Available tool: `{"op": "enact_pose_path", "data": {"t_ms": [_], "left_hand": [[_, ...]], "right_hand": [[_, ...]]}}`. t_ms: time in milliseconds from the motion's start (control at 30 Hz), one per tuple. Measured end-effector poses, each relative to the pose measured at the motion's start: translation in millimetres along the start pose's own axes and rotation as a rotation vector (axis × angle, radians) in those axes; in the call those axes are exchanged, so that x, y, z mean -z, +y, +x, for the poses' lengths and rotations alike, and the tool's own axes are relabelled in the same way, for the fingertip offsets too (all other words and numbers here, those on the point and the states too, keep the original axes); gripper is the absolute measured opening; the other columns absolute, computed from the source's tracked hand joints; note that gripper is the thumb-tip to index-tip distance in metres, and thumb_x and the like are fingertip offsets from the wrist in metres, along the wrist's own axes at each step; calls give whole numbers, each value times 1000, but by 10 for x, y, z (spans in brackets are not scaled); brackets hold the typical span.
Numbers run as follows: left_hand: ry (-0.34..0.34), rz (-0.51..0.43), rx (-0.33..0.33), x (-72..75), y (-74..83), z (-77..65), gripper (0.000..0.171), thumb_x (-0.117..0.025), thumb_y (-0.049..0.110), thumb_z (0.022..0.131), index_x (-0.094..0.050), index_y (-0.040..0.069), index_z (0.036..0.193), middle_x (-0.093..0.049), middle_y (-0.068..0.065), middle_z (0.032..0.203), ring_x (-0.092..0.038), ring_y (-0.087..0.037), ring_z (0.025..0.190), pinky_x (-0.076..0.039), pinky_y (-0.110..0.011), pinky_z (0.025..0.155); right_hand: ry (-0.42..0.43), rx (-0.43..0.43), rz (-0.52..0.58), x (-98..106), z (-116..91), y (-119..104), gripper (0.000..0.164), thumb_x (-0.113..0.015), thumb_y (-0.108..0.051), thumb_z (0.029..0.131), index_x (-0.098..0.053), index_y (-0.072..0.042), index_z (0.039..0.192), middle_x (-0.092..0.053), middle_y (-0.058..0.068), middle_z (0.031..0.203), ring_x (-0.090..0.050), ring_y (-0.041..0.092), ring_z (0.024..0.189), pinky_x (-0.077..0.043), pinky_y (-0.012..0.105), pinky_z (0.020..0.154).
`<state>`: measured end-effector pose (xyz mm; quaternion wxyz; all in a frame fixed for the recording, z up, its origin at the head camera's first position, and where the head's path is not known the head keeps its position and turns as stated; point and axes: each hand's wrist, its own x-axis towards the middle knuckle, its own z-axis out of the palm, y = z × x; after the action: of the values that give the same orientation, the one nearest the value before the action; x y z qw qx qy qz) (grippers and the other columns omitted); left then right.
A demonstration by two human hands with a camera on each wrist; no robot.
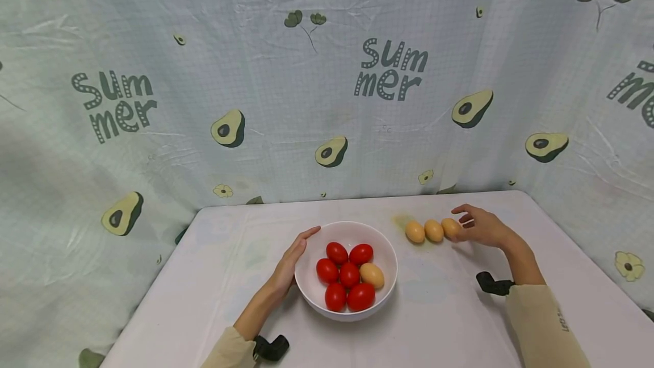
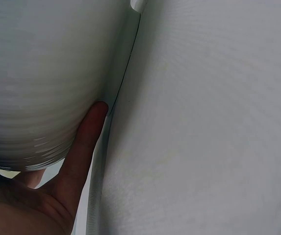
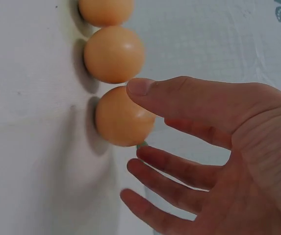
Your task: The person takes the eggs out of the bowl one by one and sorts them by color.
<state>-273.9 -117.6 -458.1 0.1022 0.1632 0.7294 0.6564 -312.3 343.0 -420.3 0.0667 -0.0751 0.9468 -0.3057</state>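
Note:
A white bowl [image 1: 301, 294] on the table holds several glossy red egg-shaped pieces [image 1: 349, 275] and one tan egg [image 1: 372, 275]. My left hand [image 1: 291, 264] rests along the bowl's left side, fingers extended up to the rim; the left wrist view has a finger lying against the ribbed outer wall [image 2: 37, 93]. To the right of the bowl, three tan eggs stand in a row. Over the rightmost egg [image 3: 123, 117] reaches my right hand [image 1: 482, 228], its thumb overlapping the egg's edge in the right wrist view and its other fingers spread beside it.
A pale cloth covers the table [image 1: 434, 311]. Left of the row, the other two tan eggs [image 1: 415, 232] sit near a yellowish stain [image 1: 402, 220]. Behind hangs a printed curtain [image 1: 276, 90] with avocados and lettering. A black device [image 1: 493, 284] is strapped to each wrist.

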Motion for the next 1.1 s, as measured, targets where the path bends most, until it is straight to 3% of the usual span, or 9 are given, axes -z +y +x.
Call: {"op": "enact_pose_path", "data": {"t_ms": [200, 467, 667, 900, 1100], "left_hand": [[7, -1, 4, -1, 8, -2, 43, -25, 41, 104, -40, 35, 144, -34, 6, 154, -33, -20, 143, -28, -45, 117], [-5, 6, 9, 5, 3, 1, 44, -24, 42, 104, -38, 34, 145, -32, 5, 155, -33, -22, 143, -31, -45, 115], [-31, 12, -3, 19, -3, 8, 46, -22, 41, 105, -35, 29, 148, -29, 0, 157, -34, -28, 142, -39, -41, 110], [-16, 8, 16, 17, 20, 5, 44, -23, 41, 105, -37, 34, 146, -32, 3, 155, -37, -27, 140, -49, -37, 101], [-8, 4, 28, 9, 34, -11, 42, -24, 39, 105, -38, 36, 145, -32, 4, 155, -37, -26, 140, -48, -38, 102]], "right_hand": [[88, 69, -54, 84, -61, -140, 65, -74, -31, 83, -46, -4, 135, -52, 28, 132, -50, 43, 120, -46, 58, 91], [160, 156, -22, 150, -152, -396, 53, -68, -33, 89, -49, -10, 133, -55, 21, 133, -49, 39, 124, -44, 58, 94], [183, 225, 4, 172, -199, -584, 51, -65, -32, 91, -51, -8, 133, -55, 19, 133, -53, 39, 121, -47, 56, 93], [194, 278, 16, 145, -216, -808, 48, -65, -35, 91, -52, -14, 132, -56, 13, 131, -59, 33, 114, -51, 51, 91], [194, 341, -6, 88, -255, -1022, 49, -67, -32, 90, -52, -12, 132, -57, 10, 128, -60, 31, 112, -53, 50, 91]]}}
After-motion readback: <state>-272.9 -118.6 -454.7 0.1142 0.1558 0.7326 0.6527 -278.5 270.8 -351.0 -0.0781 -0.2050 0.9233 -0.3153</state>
